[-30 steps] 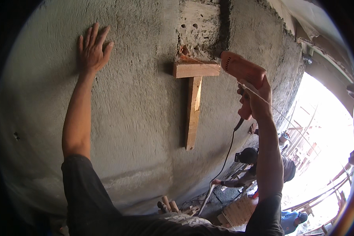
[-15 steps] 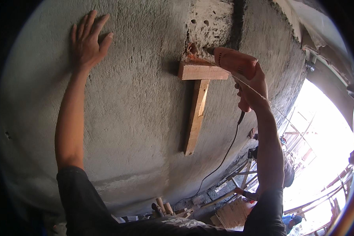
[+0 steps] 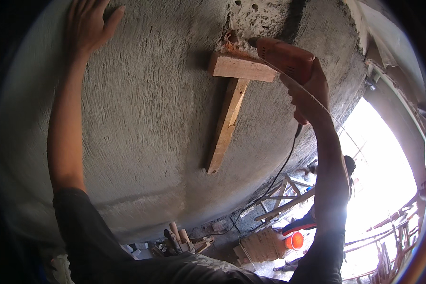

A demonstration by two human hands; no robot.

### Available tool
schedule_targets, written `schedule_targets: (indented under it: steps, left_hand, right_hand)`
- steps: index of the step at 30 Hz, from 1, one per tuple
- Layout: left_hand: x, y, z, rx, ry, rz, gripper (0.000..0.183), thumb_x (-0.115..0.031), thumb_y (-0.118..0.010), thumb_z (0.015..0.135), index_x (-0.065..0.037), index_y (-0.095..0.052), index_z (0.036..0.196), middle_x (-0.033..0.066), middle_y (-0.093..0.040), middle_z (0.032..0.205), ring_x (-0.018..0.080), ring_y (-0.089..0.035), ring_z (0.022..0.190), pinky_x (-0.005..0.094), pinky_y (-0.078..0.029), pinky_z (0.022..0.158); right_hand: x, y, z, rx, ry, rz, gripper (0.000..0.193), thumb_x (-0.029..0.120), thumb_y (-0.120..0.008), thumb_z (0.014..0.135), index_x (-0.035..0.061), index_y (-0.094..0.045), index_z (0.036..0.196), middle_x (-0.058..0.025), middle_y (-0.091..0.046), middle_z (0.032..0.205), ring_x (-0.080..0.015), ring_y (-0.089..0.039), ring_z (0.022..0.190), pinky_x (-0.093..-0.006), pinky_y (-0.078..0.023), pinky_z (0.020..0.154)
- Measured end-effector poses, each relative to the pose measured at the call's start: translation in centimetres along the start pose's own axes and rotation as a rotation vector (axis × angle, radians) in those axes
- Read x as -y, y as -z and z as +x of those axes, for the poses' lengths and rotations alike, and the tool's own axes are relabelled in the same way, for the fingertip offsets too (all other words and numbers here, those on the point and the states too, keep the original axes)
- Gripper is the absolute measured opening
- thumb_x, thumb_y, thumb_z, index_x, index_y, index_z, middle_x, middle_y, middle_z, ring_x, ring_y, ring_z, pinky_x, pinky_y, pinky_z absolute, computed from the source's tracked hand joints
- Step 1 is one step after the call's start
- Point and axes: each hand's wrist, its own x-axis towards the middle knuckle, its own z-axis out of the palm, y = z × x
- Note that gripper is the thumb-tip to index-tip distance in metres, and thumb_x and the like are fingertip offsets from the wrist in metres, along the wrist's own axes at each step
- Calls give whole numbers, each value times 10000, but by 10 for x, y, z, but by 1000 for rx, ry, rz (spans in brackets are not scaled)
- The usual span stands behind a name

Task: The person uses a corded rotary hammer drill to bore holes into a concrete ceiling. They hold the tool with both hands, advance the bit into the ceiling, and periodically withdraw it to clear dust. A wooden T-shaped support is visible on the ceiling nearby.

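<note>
The right hand (image 3: 307, 97) is wrapped around the grip of an orange drill (image 3: 284, 57), whose nose meets the rough wall (image 3: 146, 118) just above a T-shaped wooden brace (image 3: 232, 94) set against it. The left hand (image 3: 87, 23) lies spread and flat on the wall, holding nothing. The drill looks rigid and fairly heavy for one hand, likely to kick and shake; it is best held at the grip, clear of the trailing cord (image 3: 279, 175).

A rough grey plastered wall (image 3: 142, 123) carries a wooden T-shaped bracket (image 3: 229, 102) fixed flat against it.
</note>
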Motion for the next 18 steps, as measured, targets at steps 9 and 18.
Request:
schedule_targets:
  steps: [9,18]
  left_hand:
    - [9,-18,-7,-132,-13,32,601,-248,-695,909,-115,-593,1486,199,-428,1645,399,-366,1531,557,-265,1260]
    - [-13,7,-11,-55,-5,238,563,-336,-688,955,-178,-599,1488,110,-476,1628,348,-394,1517,546,-265,1264]
  right_hand:
    - [9,5,0,-22,116,-55,550,204,-837,869,81,-567,1332,-67,-687,922,-140,-663,724,-310,-563,590]
    - [27,24,13,58,24,-104,519,251,-873,860,41,-625,1264,-91,-727,848,-140,-699,663,-302,-577,533]
